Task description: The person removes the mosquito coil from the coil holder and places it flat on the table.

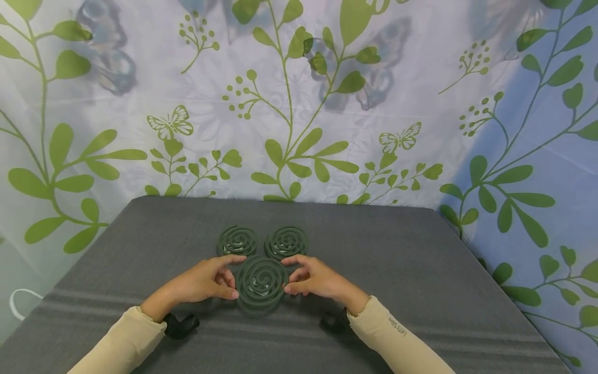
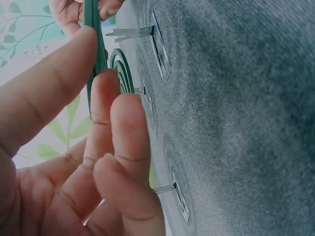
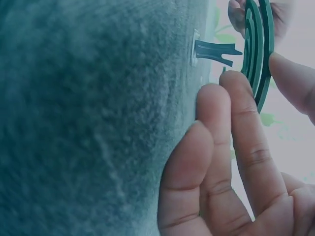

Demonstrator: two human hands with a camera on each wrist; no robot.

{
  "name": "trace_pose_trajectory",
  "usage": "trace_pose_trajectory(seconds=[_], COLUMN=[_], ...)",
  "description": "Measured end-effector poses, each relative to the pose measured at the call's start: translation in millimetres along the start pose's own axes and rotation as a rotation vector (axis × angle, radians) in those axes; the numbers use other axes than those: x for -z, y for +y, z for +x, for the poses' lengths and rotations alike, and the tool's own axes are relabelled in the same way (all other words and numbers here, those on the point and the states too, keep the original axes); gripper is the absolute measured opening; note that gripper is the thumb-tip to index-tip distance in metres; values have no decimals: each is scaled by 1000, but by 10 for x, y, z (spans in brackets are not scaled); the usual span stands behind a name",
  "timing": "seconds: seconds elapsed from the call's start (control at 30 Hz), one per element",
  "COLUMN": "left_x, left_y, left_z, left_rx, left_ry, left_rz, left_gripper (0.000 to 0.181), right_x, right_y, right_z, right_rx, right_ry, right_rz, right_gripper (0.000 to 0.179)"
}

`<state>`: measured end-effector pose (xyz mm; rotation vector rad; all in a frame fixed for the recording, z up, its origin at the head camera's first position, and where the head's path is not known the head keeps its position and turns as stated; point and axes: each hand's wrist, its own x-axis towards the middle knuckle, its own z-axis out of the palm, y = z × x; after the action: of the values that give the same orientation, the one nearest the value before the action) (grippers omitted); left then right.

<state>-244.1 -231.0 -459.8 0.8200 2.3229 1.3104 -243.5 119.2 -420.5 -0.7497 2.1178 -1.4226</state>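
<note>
A dark green mosquito coil (image 1: pixel 261 305) is held level by both hands near the middle of the table. My left hand (image 1: pixel 201 281) pinches its left edge between thumb and fingers; my right hand (image 1: pixel 320 280) does the same at the right edge. Under the coil stands a small metal coil stand (image 3: pixel 214 50) with a forked upright, which the left wrist view shows just below the coil's underside. Behind it, two more green coils sit side by side, a left coil (image 1: pixel 229 232) and a right coil (image 1: pixel 299 232).
Grey cloth covers the table (image 1: pixel 397 259). Another metal stand (image 2: pixel 181 199) shows low in the left wrist view. A curtain (image 1: pixel 289 104) printed with leaves and butterflies hangs behind the table. Dark wrist straps (image 1: pixel 179 326) sit at the sleeve cuffs.
</note>
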Motion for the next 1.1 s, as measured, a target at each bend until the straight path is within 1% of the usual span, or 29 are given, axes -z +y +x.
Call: trace_pose_trajectory(seconds=[0.1,0.2,0.3,0.4,0.57,0.73,0.9,1.1], left_x=[-35,-70,-96,-108,-134,-186,-227,-303], left_y=[374,662,797,846,845,892,955,1011], left_z=[-78,-122,-135,-125,-91,-46,23,134], left_rx=[-34,11,18,-5,-36,-25,-20,-1], left_ry=[11,36,61,80,118,139,141,151], left_rz=[5,-30,-38,-39,-42,-77,-105,-99], left_gripper=[87,86,85,84,85,86,87,87], right_x=[26,61,96,129,171,195,236,322], right_y=[10,17,17,8,-21,-22,11,51], right_z=[-4,-4,-13,-27,-56,-82,-130,-218], right_rx=[25,51,80,101,106,120,138,147], right_ry=[-5,-15,-20,-17,-9,-4,20,47], right_rz=[31,74,116,151,199,228,237,221], right_gripper=[62,63,64,68,81,89,89,87])
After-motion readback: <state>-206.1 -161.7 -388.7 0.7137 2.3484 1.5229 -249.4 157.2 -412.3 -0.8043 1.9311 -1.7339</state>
